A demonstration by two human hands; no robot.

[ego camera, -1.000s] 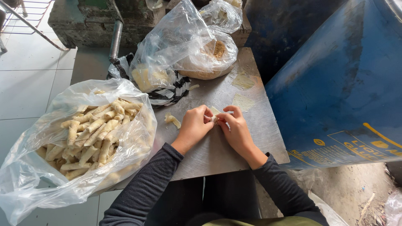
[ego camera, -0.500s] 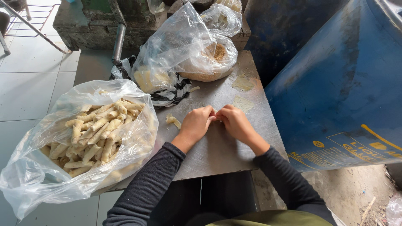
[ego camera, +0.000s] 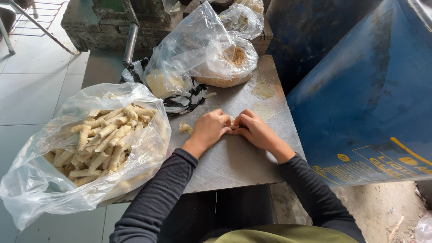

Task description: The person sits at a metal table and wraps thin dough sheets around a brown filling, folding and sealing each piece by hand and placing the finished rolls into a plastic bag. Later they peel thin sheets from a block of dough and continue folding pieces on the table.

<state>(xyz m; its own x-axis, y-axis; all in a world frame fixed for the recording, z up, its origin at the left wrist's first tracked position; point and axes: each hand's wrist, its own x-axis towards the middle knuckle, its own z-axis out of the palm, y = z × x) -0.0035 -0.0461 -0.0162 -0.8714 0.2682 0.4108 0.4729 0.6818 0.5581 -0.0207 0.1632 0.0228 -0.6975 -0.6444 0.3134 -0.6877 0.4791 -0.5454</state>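
Both hands are meeting at the middle of the grey table (ego camera: 234, 157) — the left hand (ego camera: 210, 129) and right hand (ego camera: 254, 129) are pinching a small pale roll (ego camera: 232, 124) between curled fingertips. A scrap of dough (ego camera: 185, 128) is lying just beside the left hand, near the clear bag of finished rolls (ego camera: 96, 144).

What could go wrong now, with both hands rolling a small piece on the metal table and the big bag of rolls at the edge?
The bag of rolls bulges past the table edge; a nudge from the left hand side might tip it. The loose bit beside that hand could get swept off.
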